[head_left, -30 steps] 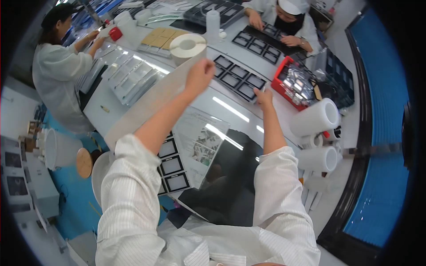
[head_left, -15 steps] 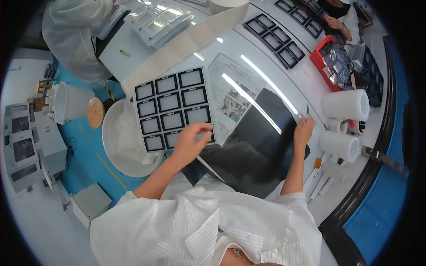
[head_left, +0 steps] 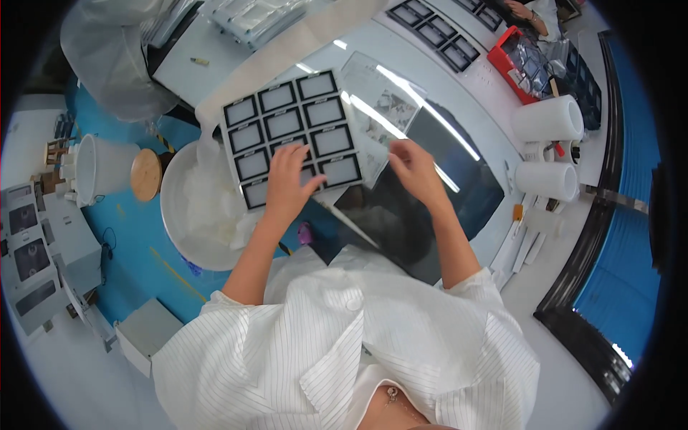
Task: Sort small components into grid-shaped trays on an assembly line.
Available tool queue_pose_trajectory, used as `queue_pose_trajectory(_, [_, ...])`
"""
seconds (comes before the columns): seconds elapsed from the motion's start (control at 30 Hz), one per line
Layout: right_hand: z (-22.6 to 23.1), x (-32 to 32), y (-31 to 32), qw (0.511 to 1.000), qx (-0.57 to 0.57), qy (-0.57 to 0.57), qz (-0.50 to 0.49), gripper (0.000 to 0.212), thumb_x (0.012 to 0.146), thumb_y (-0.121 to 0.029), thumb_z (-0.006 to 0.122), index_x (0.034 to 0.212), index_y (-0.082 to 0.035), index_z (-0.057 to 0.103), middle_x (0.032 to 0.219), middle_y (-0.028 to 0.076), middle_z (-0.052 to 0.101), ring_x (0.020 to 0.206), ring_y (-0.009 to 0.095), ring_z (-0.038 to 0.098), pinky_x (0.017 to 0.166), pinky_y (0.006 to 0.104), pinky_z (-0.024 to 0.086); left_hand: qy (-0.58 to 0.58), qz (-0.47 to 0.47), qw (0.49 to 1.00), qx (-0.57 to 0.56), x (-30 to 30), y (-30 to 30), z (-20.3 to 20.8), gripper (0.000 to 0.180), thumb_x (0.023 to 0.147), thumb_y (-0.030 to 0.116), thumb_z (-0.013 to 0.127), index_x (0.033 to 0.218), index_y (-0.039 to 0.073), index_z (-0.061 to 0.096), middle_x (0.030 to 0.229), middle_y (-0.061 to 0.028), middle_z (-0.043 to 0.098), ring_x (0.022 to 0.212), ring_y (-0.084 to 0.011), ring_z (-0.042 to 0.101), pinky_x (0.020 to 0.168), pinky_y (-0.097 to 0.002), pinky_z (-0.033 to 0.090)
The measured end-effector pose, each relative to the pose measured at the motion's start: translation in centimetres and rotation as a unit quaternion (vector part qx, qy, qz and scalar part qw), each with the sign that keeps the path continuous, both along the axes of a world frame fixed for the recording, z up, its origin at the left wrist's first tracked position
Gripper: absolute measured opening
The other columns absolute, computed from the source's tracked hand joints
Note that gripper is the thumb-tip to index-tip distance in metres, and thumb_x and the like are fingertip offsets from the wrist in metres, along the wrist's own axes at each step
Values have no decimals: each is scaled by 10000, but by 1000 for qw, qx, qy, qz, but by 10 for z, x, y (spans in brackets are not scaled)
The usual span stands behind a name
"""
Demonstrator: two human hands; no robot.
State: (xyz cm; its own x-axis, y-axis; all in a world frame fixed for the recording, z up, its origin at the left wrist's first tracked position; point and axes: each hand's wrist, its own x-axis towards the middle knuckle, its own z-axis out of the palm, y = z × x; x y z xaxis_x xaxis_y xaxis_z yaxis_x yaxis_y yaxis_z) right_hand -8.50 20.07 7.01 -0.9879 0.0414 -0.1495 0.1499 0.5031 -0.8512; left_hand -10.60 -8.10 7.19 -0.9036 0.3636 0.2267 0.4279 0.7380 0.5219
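A pale sheet of black-rimmed rectangular frames (head_left: 284,123), set out in rows, lies tilted on the table's left part. My left hand (head_left: 287,179) is over its lower rows, fingers spread and holding nothing; whether the fingertips press on it I cannot tell. To the right of the sheet, my right hand (head_left: 416,170) hovers with its fingers loosely bent and apart, nothing visible in them. Beneath my right hand is a dark, shiny mat (head_left: 459,193). A printed paper under a clear cover (head_left: 380,97) shows between the sheet and the mat.
A white tub (head_left: 172,236) with crumpled pale film stands left. White rolls (head_left: 548,118) and a red bin (head_left: 512,75) of bagged parts sit right. More black frames (head_left: 433,32) lie at the back. Two other people are at the far corners.
My right hand has come left from the mat's far right side toward the sheet; a small tool no longer shows in it. My left hand has moved up and opened over the sheet.
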Motion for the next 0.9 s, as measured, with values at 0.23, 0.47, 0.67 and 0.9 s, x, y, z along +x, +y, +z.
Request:
queue_pose_trajectory(0.23, [-26, 43, -65, 1000, -10, -2, -12, 289, 852, -84, 602, 1120, 8, 544, 1019, 149, 550, 812, 211, 593, 754, 319, 489, 18, -90, 970, -223, 17, -14, -10, 757, 682, 327, 791, 1305, 48, 464, 1346, -164, 458, 1245, -349, 428, 1019, -439, 376])
queue_pose_trajectory(0.47, [-37, 45, -86, 994, 41, 9, -101, 301, 825, -104, 622, 1077, 40, 541, 995, 217, 545, 878, 355, 586, 789, 407, 480, 19, -108, 970, -217, 14, -22, -21, 730, 691, 290, 783, 1300, 40, 467, 1341, -167, 468, 1228, -350, 446, 989, -417, 409])
queue_pose_trajectory(0.67, [-47, 44, -90, 990, 138, 7, -29, 398, 838, -167, 657, 1130, 64, 518, 1035, 190, 548, 798, 230, 586, 739, 346, 496, 62, -94, 972, -208, 21, -32, -20, 690, 706, 266, 778, 1286, 42, 480, 1313, -161, 489, 1194, -343, 470, 978, -412, 410])
queue_pose_trajectory(0.9, [-51, 55, -89, 990, 91, 37, -97, 480, 831, -178, 654, 1214, 52, 480, 1151, 253, 483, 1013, 381, 528, 886, 411, 446, 72, 305, 948, 56, 53, -92, -45, 337, 830, 122, 652, 1145, 29, 576, 1157, -147, 547, 1064, -290, 518, 926, -372, 412])
